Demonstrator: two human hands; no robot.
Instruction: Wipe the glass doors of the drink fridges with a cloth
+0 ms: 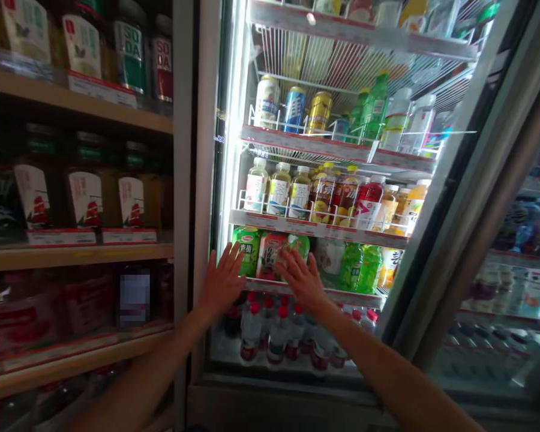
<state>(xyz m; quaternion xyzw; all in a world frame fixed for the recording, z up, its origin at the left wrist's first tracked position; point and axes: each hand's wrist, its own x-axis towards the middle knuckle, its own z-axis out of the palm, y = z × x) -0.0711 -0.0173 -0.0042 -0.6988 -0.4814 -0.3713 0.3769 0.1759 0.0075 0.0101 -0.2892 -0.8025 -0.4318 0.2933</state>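
My left hand point(225, 281) is open, its fingers apart, at the left edge of a lit drinks cooler. Just beyond its fingertips stands a green drink package point(249, 245) on the low shelf. My right hand point(302, 281) is also open with spread fingers, in front of the same shelf. It partly hides a red drink package point(269, 255) and another green package point(300, 245). Both hands hold nothing that I can see. Whether the fingertips touch anything, or whether glass lies between, I cannot tell. Below are water bottles with red caps point(279, 330).
Tea bottles point(279, 189) and juice bottles fill the shelf above, with cans point(319, 113) and green bottles higher up. A wooden shelf unit point(81, 258) with bottles stands at the left. A thick metal door frame point(468, 228) slants along the right.
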